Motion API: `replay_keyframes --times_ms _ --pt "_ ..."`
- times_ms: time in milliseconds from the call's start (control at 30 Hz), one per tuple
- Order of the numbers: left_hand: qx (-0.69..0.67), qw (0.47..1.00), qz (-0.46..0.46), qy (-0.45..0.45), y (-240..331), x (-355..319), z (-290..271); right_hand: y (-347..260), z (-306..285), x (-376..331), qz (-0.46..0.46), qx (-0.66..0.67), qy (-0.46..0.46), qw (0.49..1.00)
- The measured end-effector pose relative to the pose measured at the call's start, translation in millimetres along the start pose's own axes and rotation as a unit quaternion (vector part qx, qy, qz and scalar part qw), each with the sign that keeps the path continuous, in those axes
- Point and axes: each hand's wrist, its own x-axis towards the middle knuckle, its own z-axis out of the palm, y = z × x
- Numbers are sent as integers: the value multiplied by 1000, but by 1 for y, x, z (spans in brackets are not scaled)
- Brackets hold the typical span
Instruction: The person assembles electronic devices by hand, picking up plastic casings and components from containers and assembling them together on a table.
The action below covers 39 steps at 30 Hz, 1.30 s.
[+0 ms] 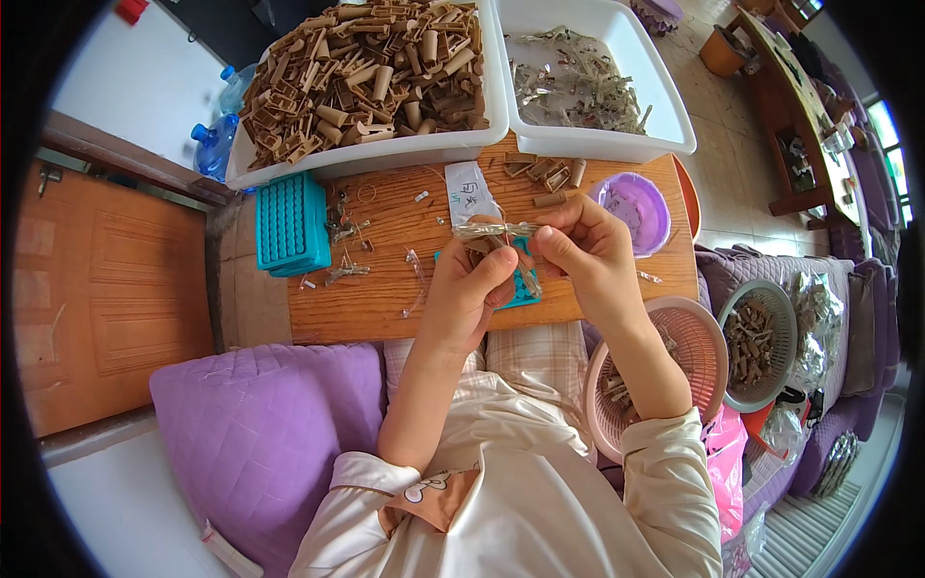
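A bundle of clear, shiny wire (479, 230) stretches sideways between my two hands above the wooden table. My left hand (472, 284) is closed, its thumb and fingers pinching near the bundle and a brown plastic piece (497, 245) just under it. At the bundle's right end, my right hand (590, 246) pinches it between thumb and fingertips. Directly below the hands lies a small teal tray (523, 289), mostly covered by them. Exactly how the brown piece and the wire meet is hidden by my fingers.
A white tub (405, 144) heaped with brown plastic casings stands at the back, beside another white tub (665, 144) of wire bundles. Stacked teal trays (289, 226) sit left, a purple bowl (658, 207) right. Pink (711, 337) and grey baskets (782, 299) hold parts at my right.
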Motion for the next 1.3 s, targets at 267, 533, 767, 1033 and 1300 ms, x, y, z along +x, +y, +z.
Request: replay_keyframes --times_ms 267,533,767,1033,1300 --pt "35 999 9 27 4 -5 1 2 10 -6 -37 2 2 999" --pt "-55 997 -1 55 6 -15 0 1 9 -15 -204 -224 101 948" --pt "97 983 130 86 -5 -25 9 6 16 -13 -296 -266 157 904" --pt "277 930 231 74 -3 -33 17 9 13 -12 -286 -220 145 921" --pt "369 873 315 53 -2 -31 -4 -1 15 -18 -100 102 77 987"
